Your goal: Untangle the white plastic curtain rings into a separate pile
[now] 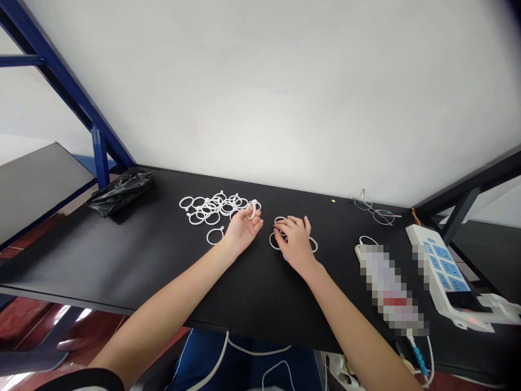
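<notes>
A heap of white plastic rings (pixel 215 207) lies on the black table (pixel 122 255), with one loose ring (pixel 215 235) in front of it. My left hand (pixel 243 228) sits beside the heap, palm turned up, its fingers pinched on a white ring (pixel 253 208). My right hand (pixel 296 242) rests palm down over a small group of linked white rings (pixel 275 240), its fingertips pressing on them.
A crumpled black plastic bag (pixel 121 192) lies at the table's left rear. A pair of glasses (pixel 376 212) rests by the wall. At the right are a blurred phone with a cable (pixel 386 288) and a white power strip (pixel 443 271). Blue steel frame (pixel 100 157) stands left.
</notes>
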The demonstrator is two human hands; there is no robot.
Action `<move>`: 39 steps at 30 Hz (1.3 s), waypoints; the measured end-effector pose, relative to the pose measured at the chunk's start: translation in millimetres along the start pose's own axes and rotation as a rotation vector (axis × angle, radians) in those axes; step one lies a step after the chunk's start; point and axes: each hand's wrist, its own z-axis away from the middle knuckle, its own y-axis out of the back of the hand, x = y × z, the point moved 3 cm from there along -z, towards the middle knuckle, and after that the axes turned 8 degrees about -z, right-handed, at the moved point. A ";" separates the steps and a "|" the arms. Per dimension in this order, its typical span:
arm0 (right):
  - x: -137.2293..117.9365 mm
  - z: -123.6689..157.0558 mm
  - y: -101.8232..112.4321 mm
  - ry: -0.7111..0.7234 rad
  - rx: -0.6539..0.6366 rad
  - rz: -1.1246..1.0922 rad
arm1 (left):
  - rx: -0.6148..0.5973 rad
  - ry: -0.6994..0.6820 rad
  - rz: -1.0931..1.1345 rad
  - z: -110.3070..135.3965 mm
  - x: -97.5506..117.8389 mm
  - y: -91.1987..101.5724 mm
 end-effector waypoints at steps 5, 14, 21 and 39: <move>-3.9 -0.4 0.4 0.028 -0.056 0.020 | -0.004 -0.009 -0.011 3.0 2.3 -3.5; -6.9 -0.5 0.9 0.042 -0.031 -0.003 | 0.014 0.008 -0.018 2.7 2.4 -2.1; -7.2 -2.3 5.0 0.034 0.121 -0.092 | 0.063 -0.006 0.009 1.3 2.7 2.4; -14.0 -0.9 16.0 -0.190 0.349 -0.687 | 0.062 -0.701 -0.972 31.8 -4.3 -13.5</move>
